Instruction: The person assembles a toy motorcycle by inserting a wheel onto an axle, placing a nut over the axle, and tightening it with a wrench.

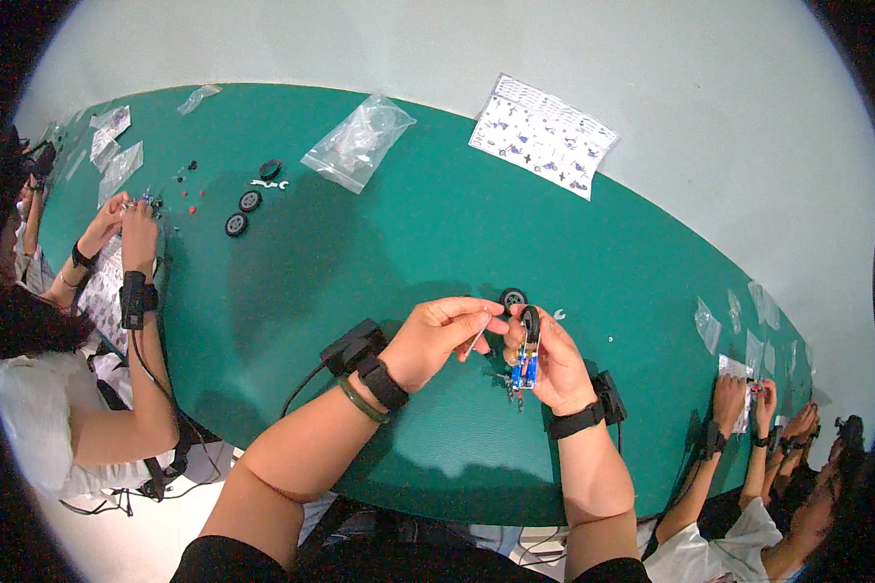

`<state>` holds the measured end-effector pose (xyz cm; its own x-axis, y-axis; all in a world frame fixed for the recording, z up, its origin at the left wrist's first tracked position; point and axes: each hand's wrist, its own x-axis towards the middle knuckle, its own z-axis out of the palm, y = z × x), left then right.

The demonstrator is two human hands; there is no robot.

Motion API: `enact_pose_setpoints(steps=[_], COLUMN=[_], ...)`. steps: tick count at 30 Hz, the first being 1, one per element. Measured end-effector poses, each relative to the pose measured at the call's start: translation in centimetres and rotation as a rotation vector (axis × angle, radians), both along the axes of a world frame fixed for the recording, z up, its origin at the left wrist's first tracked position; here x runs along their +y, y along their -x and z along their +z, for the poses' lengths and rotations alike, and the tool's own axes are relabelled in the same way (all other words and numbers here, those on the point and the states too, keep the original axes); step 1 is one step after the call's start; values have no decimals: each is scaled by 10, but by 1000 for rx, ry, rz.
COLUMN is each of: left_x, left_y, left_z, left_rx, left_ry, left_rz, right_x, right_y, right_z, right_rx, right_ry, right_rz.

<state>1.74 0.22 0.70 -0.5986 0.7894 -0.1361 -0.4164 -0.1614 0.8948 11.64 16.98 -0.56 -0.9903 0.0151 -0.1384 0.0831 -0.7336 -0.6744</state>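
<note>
My right hand (562, 374) is closed around a small toy vehicle assembly (525, 367), which has blue and silver parts and a black wheel at its far end. My left hand (433, 340) pinches a thin metal rod-like tool (474, 340) between thumb and fingers, close to the left of the assembly; its exact kind is too small to tell. Just beyond the fingertips lies a loose black wheel (512, 298) with a grey hub. Beside the right fingers a small silver wrench (559, 315) rests on the green table. Several tiny dark parts below the assembly are partly hidden.
Up the green table (428, 233) are a clear zip bag (360, 143) and a printed instruction sheet (542, 136). Spare wheels (250, 201) and small wrenches (269, 184) lie at left. A co-worker's hands (131, 223) work there; other people's hands (729, 400) are at right.
</note>
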Motion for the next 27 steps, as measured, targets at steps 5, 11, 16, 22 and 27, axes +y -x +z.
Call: enact_pose_setpoints(steps=[5,11,16,22,27], left_x=[-1,5,4,1,0], left_y=[-1,-12,-7,-6,-6], left_z=[-11,-5,-12,-4,2], left_rx=[-18,1,1,50,33], left_ry=[-12,10,-75,-96,-89], left_rz=[-65,102,159,39,-4], right_x=[-2,-3,-6,-24,-22], right_y=[0,0,2,0,0], right_z=[2,5,3,9,10], right_rx=[0,26,26,-175,-177], right_ry=[4,-6,40,203,325], right_rz=[39,19,38,0,35])
